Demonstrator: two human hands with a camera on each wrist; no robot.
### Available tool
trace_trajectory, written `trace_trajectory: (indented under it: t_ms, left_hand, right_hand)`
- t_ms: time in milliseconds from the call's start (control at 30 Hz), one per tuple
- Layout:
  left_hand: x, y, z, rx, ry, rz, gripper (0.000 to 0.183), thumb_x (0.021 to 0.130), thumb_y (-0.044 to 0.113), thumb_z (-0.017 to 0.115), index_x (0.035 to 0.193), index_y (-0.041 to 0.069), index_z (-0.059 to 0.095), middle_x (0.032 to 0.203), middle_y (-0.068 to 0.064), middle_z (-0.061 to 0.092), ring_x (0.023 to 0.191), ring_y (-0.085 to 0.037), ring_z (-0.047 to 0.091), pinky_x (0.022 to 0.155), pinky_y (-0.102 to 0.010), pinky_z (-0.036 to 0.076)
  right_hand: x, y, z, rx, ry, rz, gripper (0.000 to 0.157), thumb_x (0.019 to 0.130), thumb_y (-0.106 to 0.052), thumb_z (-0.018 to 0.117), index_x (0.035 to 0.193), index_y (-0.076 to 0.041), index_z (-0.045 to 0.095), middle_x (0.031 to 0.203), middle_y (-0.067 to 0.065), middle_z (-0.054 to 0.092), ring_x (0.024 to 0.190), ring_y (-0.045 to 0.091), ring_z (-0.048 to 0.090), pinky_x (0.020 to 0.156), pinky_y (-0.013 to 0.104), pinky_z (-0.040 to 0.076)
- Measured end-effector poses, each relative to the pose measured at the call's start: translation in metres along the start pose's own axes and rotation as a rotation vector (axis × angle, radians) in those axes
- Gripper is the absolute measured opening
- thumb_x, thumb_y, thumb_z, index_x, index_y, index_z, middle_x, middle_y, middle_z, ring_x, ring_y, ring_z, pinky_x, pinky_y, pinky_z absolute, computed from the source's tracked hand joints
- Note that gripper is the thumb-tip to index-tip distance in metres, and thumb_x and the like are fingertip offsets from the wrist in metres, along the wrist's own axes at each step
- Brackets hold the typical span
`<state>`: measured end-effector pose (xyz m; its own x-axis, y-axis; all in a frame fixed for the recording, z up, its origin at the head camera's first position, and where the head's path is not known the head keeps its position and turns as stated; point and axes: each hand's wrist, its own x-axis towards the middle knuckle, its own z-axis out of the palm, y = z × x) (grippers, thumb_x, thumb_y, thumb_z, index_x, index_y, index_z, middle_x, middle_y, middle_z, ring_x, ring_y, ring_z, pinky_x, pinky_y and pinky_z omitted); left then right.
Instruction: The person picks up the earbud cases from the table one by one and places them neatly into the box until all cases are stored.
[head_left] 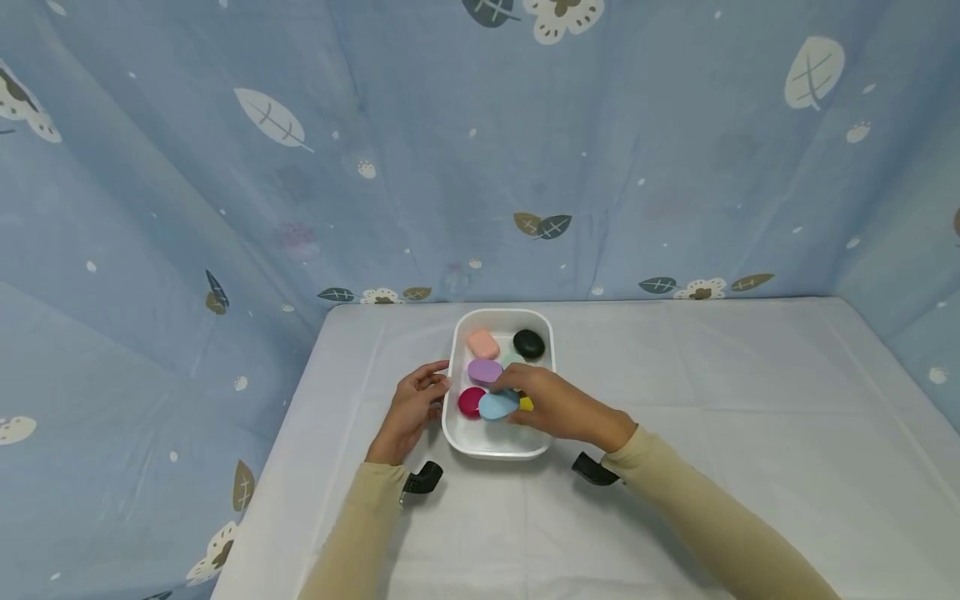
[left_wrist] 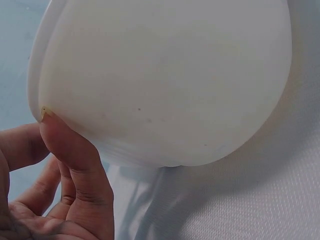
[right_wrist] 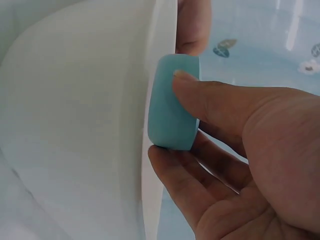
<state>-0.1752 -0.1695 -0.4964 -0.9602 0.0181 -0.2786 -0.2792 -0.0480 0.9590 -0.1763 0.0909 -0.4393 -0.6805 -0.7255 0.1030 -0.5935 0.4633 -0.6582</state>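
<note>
My right hand [head_left: 551, 404] pinches a light blue soap bar [head_left: 498, 405] between thumb and fingers over the front part of a white plastic tub [head_left: 498, 452]. In the right wrist view the soap bar [right_wrist: 172, 102] is smooth with rounded edges, beside the tub's rim. My left hand [head_left: 412, 408] touches the tub's left side, its thumb [left_wrist: 75, 150] against the wall near the rim. Under and around the right hand lie a red piece [head_left: 471, 402], a purple piece [head_left: 483, 371] and a partly hidden yellow piece [head_left: 527, 402].
Farther back in the tub lie a peach piece [head_left: 482, 343], a black oval piece [head_left: 528, 343] and a partly covered pale green piece [head_left: 513, 360]. The tub stands on a white-covered table [head_left: 712, 400]. A blue patterned curtain [head_left: 450, 150] hangs behind. Black wrist mounts [head_left: 425, 477] sit below the sleeves.
</note>
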Motion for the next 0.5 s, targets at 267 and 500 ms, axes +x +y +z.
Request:
trace_trajectory:
  t_ms: [267, 500]
  left_hand:
    - [-0.001, 0.001, 0.001, -0.003, 0.002, 0.001, 0.039, 0.106, 0.005, 0.061, 0.145, 0.001, 0.059, 0.106, -0.004, 0.062, 0.08, -0.012, 0.058, 0.062, -0.022, 0.052]
    - [0.0, 0.001, 0.001, -0.014, 0.007, -0.009, 0.039, 0.106, 0.004, 0.061, 0.145, 0.0, 0.059, 0.103, -0.002, 0.061, 0.078, -0.01, 0.058, 0.06, -0.022, 0.051]
  right_hand:
    - [0.003, -0.006, 0.011, -0.009, -0.059, -0.06, 0.042, 0.086, -0.003, 0.087, 0.126, -0.003, 0.073, 0.125, 0.006, 0.069, 0.115, 0.021, 0.064, 0.102, 0.035, 0.056]
    - [0.005, -0.007, 0.016, -0.008, -0.088, -0.079, 0.039, 0.09, -0.003, 0.084, 0.127, 0.0, 0.072, 0.127, 0.009, 0.069, 0.119, 0.024, 0.065, 0.104, 0.035, 0.054]
